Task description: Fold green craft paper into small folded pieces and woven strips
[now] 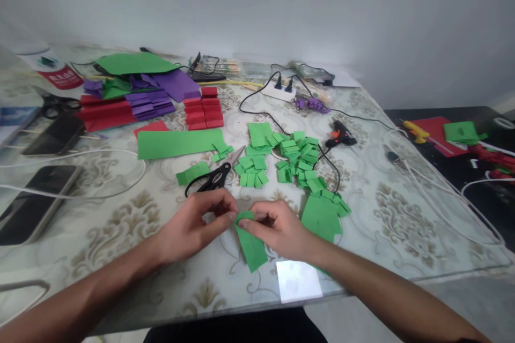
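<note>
My left hand (197, 225) and my right hand (277, 230) meet over the near part of the table. Both pinch the top end of a green paper strip (251, 246), which hangs down toward me between them. The fingers of each hand are closed on that folded end. Black-handled scissors (213, 177) lie just beyond my left hand. Several small folded green paper pieces (298, 158) are heaped behind my right hand. A flat green sheet (319, 217) rests to the right of my right hand.
A long green strip (177, 143), red folded pieces (203, 107) and purple paper (153, 99) lie further back. A black glue gun (340, 134), a power strip (277, 91) and cables sit at the right. Two phones (36, 201) rest at the left. The table edge runs near me.
</note>
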Motion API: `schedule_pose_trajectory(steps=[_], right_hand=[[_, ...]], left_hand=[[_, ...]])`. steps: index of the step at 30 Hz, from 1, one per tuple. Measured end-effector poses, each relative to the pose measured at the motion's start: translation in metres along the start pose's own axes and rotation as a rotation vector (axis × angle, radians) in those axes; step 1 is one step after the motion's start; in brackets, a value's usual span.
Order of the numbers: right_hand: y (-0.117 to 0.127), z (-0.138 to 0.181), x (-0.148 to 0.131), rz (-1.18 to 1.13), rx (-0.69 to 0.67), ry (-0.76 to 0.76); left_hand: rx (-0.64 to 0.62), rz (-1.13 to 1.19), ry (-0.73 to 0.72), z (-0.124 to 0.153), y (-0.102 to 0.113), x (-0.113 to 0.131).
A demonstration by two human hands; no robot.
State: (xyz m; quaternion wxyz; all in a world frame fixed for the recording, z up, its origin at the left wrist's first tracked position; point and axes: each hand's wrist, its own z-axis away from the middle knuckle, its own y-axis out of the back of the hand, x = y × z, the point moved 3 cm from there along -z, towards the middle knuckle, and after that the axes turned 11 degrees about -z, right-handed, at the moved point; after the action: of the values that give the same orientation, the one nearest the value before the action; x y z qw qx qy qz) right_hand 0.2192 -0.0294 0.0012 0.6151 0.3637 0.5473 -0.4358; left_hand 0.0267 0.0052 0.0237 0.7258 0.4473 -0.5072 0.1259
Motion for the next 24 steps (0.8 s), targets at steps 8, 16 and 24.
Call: schedule_pose_trajectory(steps=[8,16,24], right_hand=[[-0.0030,0.0021,0.0021,0.060,-0.032,-0.011],[-0.0012,0.0006,0.0026,0.097,-0.060,0.005],[-0.0012,0.0008,0.0026,0.110,-0.072,0.017]], left_hand=[[-0.036,-0.022,-0.017,-0.0015,-0.0104,-0.0033],[-0.047,-0.064,0.006,-0.0018,-0.0103,-0.0017],[-0.063,-0.077,0.003,-0.0010,-0.0092,0.0003]])
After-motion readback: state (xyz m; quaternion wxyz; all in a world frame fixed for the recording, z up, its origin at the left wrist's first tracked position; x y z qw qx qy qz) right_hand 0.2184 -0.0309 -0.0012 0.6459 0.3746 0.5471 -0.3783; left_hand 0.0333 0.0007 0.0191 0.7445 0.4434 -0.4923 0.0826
